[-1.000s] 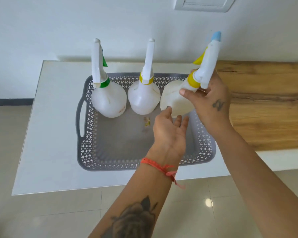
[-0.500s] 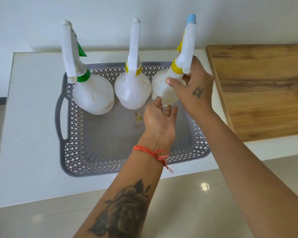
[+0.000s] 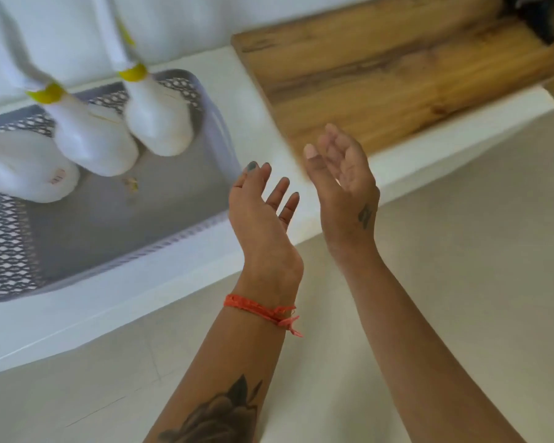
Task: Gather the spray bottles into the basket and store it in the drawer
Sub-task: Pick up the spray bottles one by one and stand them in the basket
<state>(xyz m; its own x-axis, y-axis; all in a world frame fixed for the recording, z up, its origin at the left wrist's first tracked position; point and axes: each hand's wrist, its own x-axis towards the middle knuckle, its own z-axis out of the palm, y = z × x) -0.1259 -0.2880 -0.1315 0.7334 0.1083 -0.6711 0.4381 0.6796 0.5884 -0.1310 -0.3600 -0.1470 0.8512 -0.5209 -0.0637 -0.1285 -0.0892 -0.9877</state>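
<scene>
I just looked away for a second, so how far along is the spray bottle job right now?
Gathering looks done: three spray bottles stand in the grey basket on the white counter. Nothing is in hand: the left hand and right hand are open beside the basket. Left: storing the basket in the drawer, which isn't in view.

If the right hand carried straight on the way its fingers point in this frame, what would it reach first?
Probably the wooden countertop. The right hand is open, holding nothing, fingers aimed up-frame towards the wood beyond the white counter edge. Depth is unclear, so it might pass above that edge.
</scene>
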